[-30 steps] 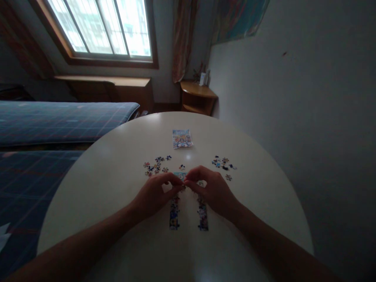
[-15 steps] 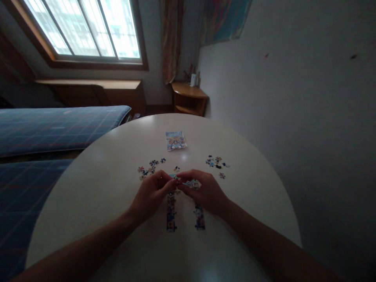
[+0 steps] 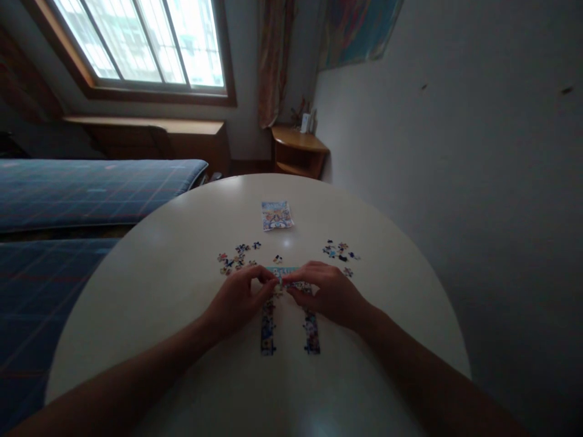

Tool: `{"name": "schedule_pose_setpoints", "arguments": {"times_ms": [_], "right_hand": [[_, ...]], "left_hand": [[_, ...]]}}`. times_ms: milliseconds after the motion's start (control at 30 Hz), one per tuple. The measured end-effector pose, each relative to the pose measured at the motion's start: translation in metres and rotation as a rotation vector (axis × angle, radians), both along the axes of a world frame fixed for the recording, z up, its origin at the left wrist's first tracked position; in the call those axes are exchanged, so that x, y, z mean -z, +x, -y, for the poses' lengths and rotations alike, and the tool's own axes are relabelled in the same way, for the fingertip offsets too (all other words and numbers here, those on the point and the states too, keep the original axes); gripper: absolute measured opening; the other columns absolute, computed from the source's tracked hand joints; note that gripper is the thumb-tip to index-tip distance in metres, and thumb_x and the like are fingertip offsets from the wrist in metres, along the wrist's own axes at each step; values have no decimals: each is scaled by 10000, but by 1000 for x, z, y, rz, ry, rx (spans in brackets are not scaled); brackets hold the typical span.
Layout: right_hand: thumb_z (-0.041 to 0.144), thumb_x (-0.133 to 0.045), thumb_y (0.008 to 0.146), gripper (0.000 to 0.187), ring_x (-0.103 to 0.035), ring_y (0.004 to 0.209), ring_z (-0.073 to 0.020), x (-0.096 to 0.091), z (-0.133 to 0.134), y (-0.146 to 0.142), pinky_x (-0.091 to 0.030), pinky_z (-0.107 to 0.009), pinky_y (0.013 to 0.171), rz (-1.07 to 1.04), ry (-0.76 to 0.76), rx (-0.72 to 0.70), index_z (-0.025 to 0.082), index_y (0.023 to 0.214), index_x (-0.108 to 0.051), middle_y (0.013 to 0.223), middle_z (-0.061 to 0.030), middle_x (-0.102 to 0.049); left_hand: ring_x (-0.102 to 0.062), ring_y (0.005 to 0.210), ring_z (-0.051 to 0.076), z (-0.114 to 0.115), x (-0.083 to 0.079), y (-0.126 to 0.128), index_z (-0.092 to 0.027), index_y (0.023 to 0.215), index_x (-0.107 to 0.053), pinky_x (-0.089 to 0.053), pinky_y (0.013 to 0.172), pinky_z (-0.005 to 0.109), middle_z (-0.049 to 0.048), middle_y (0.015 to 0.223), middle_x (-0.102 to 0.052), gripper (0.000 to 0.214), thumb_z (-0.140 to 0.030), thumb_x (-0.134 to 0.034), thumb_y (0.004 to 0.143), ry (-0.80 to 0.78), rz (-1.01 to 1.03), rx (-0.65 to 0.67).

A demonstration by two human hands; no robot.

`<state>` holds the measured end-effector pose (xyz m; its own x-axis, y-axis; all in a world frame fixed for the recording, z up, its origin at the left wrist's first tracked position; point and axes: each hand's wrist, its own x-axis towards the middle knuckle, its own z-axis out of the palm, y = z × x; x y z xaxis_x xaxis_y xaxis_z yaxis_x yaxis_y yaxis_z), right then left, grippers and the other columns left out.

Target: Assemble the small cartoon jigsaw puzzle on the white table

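A partly joined jigsaw lies on the round white table [image 3: 182, 340]: a left strip [image 3: 267, 328], a right strip [image 3: 311, 331] and a top strip [image 3: 282, 271]. My left hand [image 3: 241, 297] and my right hand [image 3: 325, 290] rest over the top of it, fingertips meeting at the middle. Both pinch at small puzzle pieces there; the pieces under the fingers are mostly hidden. Loose pieces lie in a left pile [image 3: 237, 258], a right pile [image 3: 339, 250], and one single piece [image 3: 277, 259] sits between them.
A small picture card [image 3: 276, 215] lies farther back on the table. Two beds with blue checked covers [image 3: 91, 191] stand to the left. A wooden corner shelf [image 3: 298, 149] and a window [image 3: 146, 42] are behind; a grey wall runs along the right.
My hands have lowered onto the table at the puzzle's top edge, and the top strip now shows beyond the fingers. The view shifted slightly.
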<state>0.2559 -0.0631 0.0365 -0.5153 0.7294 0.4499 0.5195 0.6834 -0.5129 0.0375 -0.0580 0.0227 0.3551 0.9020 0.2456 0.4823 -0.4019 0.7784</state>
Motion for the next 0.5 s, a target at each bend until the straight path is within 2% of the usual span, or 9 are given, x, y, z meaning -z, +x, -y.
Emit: {"name": "schedule_pose_setpoints", "arguments": {"times_ms": [100, 167, 267, 500], "right_hand": [[189, -666, 852, 165, -694, 843, -174, 1, -2, 3, -504, -332, 843, 135, -2, -13, 227, 992, -746, 911, -27, -775], [173, -674, 831, 157, -687, 855, -187, 2, -3, 3, -471, -359, 871, 225, -9, -5, 234, 956, -746, 890, -19, -774], [166, -683, 809, 143, -672, 869, -199, 2, -2, 1, -426, -379, 882, 306, -1, 29, 241, 913, -745, 870, -11, -765], [205, -696, 815, 116, -635, 891, -205, 1, -2, 0, -398, -364, 847, 346, 3, 53, 246, 912, -746, 910, -28, -736]], "left_hand": [[-654, 906, 197, -7, 4, -6, -206, 886, -676, -500, 872, 365, 38, 925, -725, 81, -216, -598, 868, 156, -68, 54], [-647, 975, 205, -12, 7, -11, -212, 922, -673, -482, 933, 396, 46, 1006, -723, 76, -208, -610, 879, 215, -91, 113], [-641, 984, 197, -15, 9, -16, -211, 929, -678, -481, 942, 396, 44, 1015, -725, 76, -210, -603, 915, 256, -126, 175], [-621, 1004, 187, -13, 5, -21, -214, 966, -693, -491, 933, 360, 51, 1042, -712, 118, -201, -580, 938, 296, -184, 275]]}}
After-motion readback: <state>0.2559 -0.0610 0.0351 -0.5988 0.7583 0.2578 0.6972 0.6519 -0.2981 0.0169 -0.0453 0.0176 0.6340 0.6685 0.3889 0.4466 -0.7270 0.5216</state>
